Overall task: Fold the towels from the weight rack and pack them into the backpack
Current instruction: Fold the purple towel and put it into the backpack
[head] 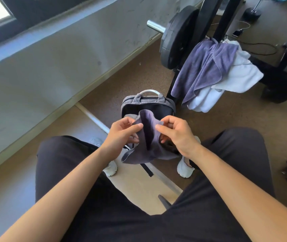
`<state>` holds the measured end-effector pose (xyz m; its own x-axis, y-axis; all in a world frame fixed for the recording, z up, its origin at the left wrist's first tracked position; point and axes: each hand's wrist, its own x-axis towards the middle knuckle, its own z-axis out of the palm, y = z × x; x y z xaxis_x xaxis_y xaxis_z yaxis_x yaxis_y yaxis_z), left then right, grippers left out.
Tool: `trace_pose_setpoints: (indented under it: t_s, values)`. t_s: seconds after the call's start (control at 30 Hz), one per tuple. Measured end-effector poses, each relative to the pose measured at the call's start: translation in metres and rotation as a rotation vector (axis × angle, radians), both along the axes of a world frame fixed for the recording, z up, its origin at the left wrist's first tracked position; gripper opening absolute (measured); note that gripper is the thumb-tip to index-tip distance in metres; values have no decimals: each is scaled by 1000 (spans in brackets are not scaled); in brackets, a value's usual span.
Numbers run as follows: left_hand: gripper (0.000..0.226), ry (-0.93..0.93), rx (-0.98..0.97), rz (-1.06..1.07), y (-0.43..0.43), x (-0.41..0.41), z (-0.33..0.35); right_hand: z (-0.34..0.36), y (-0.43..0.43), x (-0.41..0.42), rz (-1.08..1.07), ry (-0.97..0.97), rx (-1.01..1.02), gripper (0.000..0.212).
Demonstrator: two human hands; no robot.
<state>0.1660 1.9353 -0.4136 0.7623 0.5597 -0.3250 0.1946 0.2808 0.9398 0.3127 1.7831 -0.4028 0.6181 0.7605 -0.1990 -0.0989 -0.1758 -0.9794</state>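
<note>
Folding is the step in hand: I hold a small purple towel (149,147) just in front of the backpack (146,105), between it and my knees. My left hand (121,135) pinches one side of its upper edge and my right hand (176,135) the other, fingers (158,126) curled onto the cloth, so the middle bulges up and the rest sags in loose creases. The backpack stands upright on the floor. Its top appears unzipped and dark inside, and nothing packed shows. Beyond the backpack and to its right, a larger purple towel (204,67) and a white towel (235,77) hang over the weight rack (207,20), not yet fetched. Next, I judge, I must draw the corners apart to flatten the cloth, bring edge to edge, then lower it into the backpack's mouth.
</note>
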Motion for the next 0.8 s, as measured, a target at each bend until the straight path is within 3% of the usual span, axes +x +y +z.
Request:
trace_pose_setpoints:
  t_s: [0.17,0.27,0.4,0.47,0.53,0.63,0.7,0.8]
  values:
    - [15,12,47,-112,-9,7,-5,-4,5,-13,118,30,-7,6]
    - [13,-22,36,-148,-7,5,-5,-4,4,-11,146,116,8,15]
    - [34,-67,167,-207,-6,3,-8,-1,5,-10,199,133,15,27]
    - [34,-69,228,-213,-6,4,-10,-1,4,-12,219,38,7,26]
    - [31,-73,234,-194,-5,4,-10,-2,4,-9,193,-202,17,26]
    - [34,-88,303,-229,-3,3,-10,3,3,-1,221,-527,-17,52]
    - [36,-114,353,-279,-3,2,-8,6,3,0,350,-603,-67,66]
    - [37,-124,366,-299,-4,2,-6,7,1,-2,445,-551,-162,45]
